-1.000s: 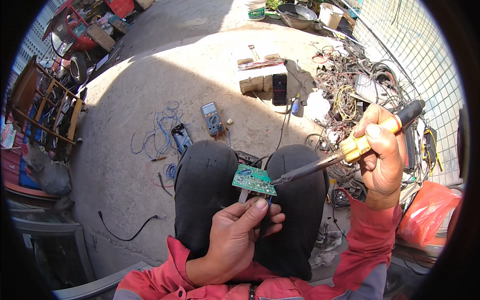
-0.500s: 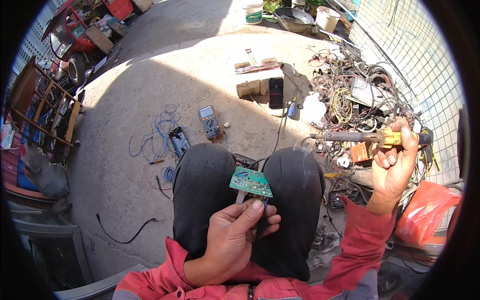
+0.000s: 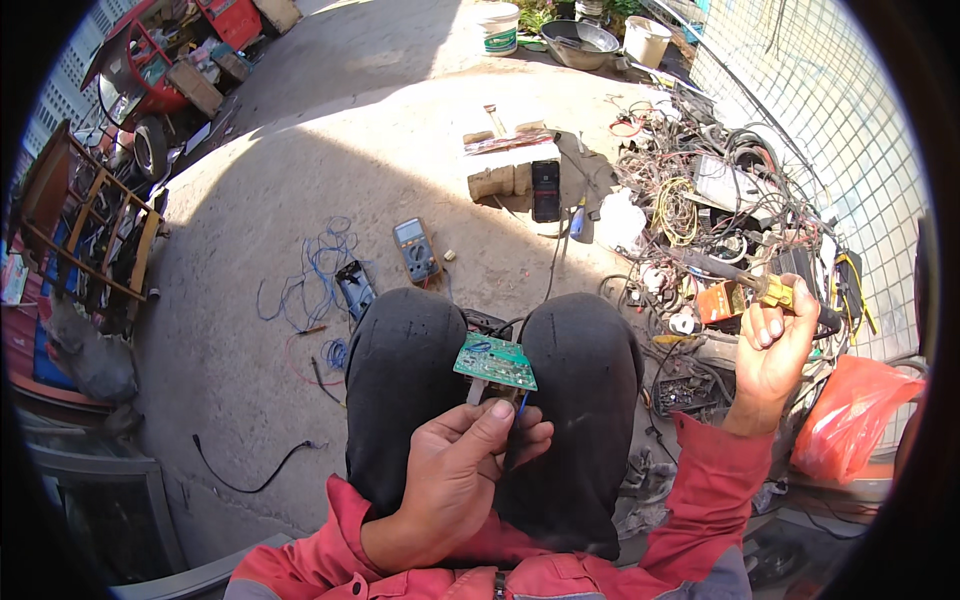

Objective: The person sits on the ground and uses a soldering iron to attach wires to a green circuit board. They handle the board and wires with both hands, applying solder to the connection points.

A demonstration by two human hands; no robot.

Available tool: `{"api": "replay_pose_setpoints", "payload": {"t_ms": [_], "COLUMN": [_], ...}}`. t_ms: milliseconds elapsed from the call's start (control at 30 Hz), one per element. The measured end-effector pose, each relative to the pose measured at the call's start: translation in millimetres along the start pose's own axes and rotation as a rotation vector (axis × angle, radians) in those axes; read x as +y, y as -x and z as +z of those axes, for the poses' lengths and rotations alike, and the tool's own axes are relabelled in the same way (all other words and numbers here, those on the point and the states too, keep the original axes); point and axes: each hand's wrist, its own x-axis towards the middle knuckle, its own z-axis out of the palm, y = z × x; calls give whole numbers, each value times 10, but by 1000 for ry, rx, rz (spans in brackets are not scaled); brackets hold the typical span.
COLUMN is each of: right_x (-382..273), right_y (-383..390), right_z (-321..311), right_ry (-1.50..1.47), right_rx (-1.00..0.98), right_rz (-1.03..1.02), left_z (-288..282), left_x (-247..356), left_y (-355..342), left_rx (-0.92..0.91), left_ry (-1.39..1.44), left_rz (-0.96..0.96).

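Note:
Between my knees, my left hand (image 3: pixel 470 445) pinches the lower edge of a green circuit board (image 3: pixel 496 361), its soldered side facing up. A blue wire hangs by the fingers, and the parts beneath the board are mostly hidden. Out to the right, my right hand (image 3: pixel 778 340) is closed around the yellow handle of a soldering iron (image 3: pixel 772 291). The iron's dark barrel points up and left, over the heap of wires and apart from the board.
An orange-edged multimeter (image 3: pixel 416 250) lies beyond my knees, near tangled blue wires (image 3: pixel 322 262). A phone (image 3: pixel 546 191) leans on a stone block (image 3: pixel 498 172). Heaped cables (image 3: pixel 690 215) fill the right side, with a red plastic bag (image 3: pixel 853 420) nearer me. A black cord (image 3: pixel 250 487) lies at left.
My right hand has lowered slightly, and the soldering iron has tilted from nearly level to tip-up. The board remains in my left hand; the whole view has shifted slightly.

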Motion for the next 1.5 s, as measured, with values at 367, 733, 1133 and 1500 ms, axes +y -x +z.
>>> {"api": "replay_pose_setpoints", "payload": {"t_ms": [367, 733, 1133, 1500], "right_x": [-18, -26, -56, -11], "right_y": [48, 161, 384, 603], "right_z": [-126, -411, -712, -886], "right_ry": [-23, -57, -26, -13], "right_rx": [-18, -5, 114, 250], "right_rz": [-9, -3, 4, 40], "left_z": [-124, -148, 31, -20], "left_x": [64, 418, 570, 641], "left_y": [23, -58, -199, -144], "left_rx": [-18, -18, 69, -56], "left_ry": [-86, -304, -519, -466], "left_rz": [-23, -252, -262, -307]}}
